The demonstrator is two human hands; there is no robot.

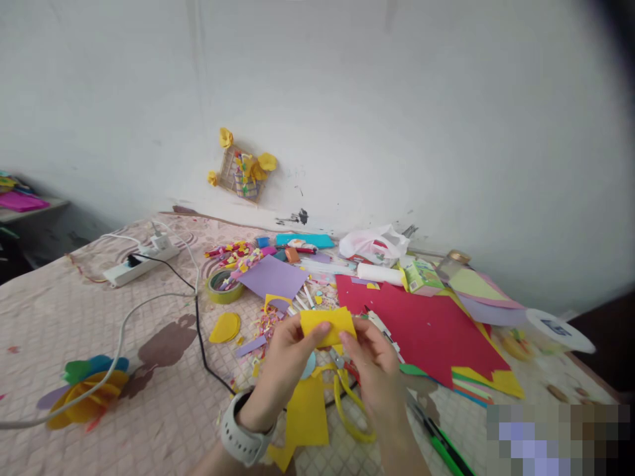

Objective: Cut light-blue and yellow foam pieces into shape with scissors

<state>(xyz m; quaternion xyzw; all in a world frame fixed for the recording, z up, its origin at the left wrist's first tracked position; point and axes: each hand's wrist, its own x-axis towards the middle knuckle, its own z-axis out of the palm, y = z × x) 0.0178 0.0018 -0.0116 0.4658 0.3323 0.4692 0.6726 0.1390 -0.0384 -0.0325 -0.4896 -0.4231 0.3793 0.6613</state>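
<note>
A small piece of yellow paper is held up between my two hands. My left hand, with a white watch on its wrist, pinches the left side under the thumb. My right hand grips the lower right corner with thumb and fingers. Below them, a larger yellow sheet lies on the table. A yellow loop, apparently a scissors handle, rests beside it. Toward the lower right is a green utility knife. Left of my hands sits a stack of yellow paper circles.
Red paper spreads on the right, near a lidded tub. Purple paper and a tape roll lie behind my left hand. A power strip trails cables past a paper flower. A decorated frame hangs on the wall.
</note>
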